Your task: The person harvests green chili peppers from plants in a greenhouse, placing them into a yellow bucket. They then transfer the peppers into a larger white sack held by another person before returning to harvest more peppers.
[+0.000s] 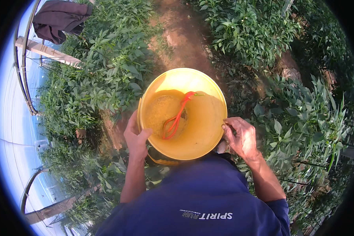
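Observation:
A yellow plastic bucket (206, 129) is held in front of my body, its mouth facing up towards me. My left hand (137, 135) grips its left side, the thumb over the rim and the other fingers hidden behind the wall. On the right rim, my right hand (239, 134) pinches the edge between thumb and fingers. Inside the bucket lie a few long, thin red chili peppers (177, 121), one with a green stem. The bucket's yellow handle (162, 161) hangs down at the near left side.
Rows of leafy green pepper plants (115, 65) stand on the left, with more plants (250, 32) on the right. A bare soil path (183, 38) runs between them. A dark garment (60, 19) hangs at the upper left, near a wooden beam (50, 51) and curved greenhouse poles (25, 67).

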Motion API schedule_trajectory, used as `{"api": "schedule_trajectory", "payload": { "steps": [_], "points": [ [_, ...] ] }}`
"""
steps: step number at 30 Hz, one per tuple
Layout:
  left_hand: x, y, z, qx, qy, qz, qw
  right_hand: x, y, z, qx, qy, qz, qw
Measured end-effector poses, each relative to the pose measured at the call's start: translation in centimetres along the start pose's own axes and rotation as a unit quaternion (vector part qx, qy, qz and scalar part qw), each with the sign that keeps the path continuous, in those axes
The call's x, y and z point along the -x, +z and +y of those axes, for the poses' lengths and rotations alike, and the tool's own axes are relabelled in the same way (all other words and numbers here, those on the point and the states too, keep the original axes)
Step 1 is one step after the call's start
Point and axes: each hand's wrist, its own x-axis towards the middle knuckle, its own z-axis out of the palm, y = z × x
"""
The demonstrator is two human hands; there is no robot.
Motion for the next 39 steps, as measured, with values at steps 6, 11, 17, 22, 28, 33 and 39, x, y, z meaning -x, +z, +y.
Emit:
{"api": "schedule_trajectory", "payload": {
  "steps": [6, 11, 17, 22, 28, 33, 39],
  "points": [
    [-9.5, 2.4, 1.5, 0.049, 0.012, -0.08, 0.995, -17.7, 8.5, 3.1, 0.377, -0.217, -0.203, 0.877],
    [-16.9, 2.4, 3.2, -0.012, 0.058, -0.143, 0.988, -27.9, 14.7, 6.3, 0.569, -0.233, -0.196, 0.764],
    [-22.0, 3.3, 5.2, -0.061, 0.075, -0.127, 0.987, -35.8, 17.4, 8.1, 0.526, -0.171, -0.32, 0.769],
    [-26.0, 4.8, 4.6, -0.085, 0.086, -0.079, 0.99, -41.7, 18.8, 7.9, 0.327, -0.001, -0.309, 0.893],
    [-29.3, 8.4, 4.3, -0.062, 0.053, 0.007, 0.997, -44.3, 20.1, 4.2, -0.153, 0.244, -0.521, 0.804],
    [-31.3, 10.4, 4.4, -0.055, 0.053, 0.037, 0.996, -47.1, 19.6, 8.8, 0.143, -0.092, -0.518, 0.838],
    [-34.4, 13.5, 6.5, -0.024, 0.018, 0.033, 0.999, -50.3, 24.1, 14.1, 0.285, -0.312, -0.375, 0.825]
  ]
}}
